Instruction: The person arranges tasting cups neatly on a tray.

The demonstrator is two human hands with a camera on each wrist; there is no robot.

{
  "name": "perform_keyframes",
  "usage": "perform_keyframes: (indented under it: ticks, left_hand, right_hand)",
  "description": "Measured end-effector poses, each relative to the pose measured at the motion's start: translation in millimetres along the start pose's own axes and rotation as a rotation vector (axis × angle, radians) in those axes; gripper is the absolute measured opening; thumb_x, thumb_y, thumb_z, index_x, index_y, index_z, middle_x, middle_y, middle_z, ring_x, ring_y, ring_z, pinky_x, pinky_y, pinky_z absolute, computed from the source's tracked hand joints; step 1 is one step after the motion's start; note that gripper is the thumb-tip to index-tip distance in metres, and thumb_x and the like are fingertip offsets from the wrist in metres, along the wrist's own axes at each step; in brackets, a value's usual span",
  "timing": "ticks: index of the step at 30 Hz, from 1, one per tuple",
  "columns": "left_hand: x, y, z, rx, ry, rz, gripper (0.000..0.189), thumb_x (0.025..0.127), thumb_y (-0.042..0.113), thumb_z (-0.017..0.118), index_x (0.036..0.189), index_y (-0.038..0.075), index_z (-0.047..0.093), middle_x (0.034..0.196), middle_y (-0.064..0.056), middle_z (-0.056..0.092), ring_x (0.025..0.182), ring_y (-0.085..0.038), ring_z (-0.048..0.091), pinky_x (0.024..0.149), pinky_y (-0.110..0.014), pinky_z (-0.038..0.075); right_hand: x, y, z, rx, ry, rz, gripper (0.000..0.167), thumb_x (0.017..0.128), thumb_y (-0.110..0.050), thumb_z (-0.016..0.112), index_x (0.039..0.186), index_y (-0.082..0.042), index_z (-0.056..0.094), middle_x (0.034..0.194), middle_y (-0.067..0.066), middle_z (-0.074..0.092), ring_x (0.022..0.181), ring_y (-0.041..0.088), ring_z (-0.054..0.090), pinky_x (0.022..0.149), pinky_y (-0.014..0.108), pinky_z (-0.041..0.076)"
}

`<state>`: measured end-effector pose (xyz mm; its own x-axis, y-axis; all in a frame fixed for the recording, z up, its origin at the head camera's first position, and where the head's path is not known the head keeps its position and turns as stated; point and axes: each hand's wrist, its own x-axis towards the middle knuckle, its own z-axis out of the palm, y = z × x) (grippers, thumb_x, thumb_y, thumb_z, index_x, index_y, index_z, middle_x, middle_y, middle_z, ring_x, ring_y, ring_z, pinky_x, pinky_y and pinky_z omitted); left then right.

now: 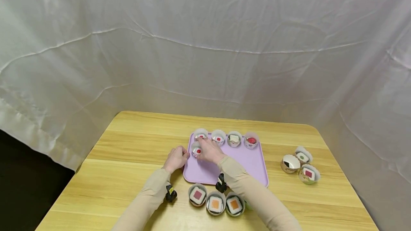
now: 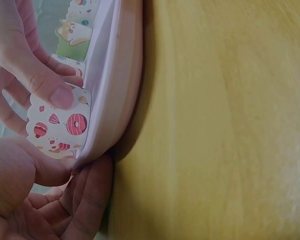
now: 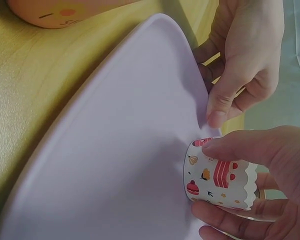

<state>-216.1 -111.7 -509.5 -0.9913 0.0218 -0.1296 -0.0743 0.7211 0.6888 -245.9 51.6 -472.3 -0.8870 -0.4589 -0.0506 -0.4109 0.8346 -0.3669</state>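
Note:
My right hand (image 1: 210, 150) holds a white paper baking cup (image 3: 217, 175) printed with cakes and sweets, its thumb on one side and fingers on the other. That cup stands at the left side of a lilac tray (image 1: 242, 163), and a small white piece with a red centre shows inside it. My left hand (image 1: 176, 158) pinches the tray's left rim, thumb above and fingers curled below, as the left wrist view shows. Along the tray's back edge stand several more cups, among them one with a red strawberry-like piece (image 1: 251, 140) and one with a white block (image 1: 234, 138).
In front of the tray, several cups with sushi-like pieces (image 1: 215, 204) stand on the wooden table (image 1: 138, 145), one partly behind the right forearm. Three more cups, one brown (image 1: 290, 164), stand to the right. Pale curtains (image 1: 205, 45) surround the table.

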Motion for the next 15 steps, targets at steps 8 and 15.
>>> perform_keyframes:
  ticks: [8,15]
  left_hand:
    - [-0.7,0.6,-0.2,-0.006,-0.002,-0.003,0.016,0.098,0.014,0.060,0.091,0.000,0.065,0.075,-0.010,0.066,0.060,-0.016,0.060,0.053,-0.024,0.046]
    - [-0.8,0.5,-0.5,-0.009,0.001,0.004,0.016,0.098,0.014,0.059,0.090,0.001,0.064,0.074,-0.010,0.066,0.060,-0.016,0.060,0.052,-0.024,0.046]
  right_hand:
    - [-0.1,-0.6,-1.4,0.023,0.003,0.002,0.068,0.073,-0.012,0.088,0.133,-0.007,0.057,0.122,0.019,0.069,0.100,0.032,0.068,0.088,0.045,0.057]
    - [-2.3,-0.7,-4.9,0.051,0.009,-0.008,0.064,0.074,-0.012,0.087,0.131,-0.007,0.058,0.122,0.019,0.069,0.099,0.032,0.069,0.088,0.044,0.057]
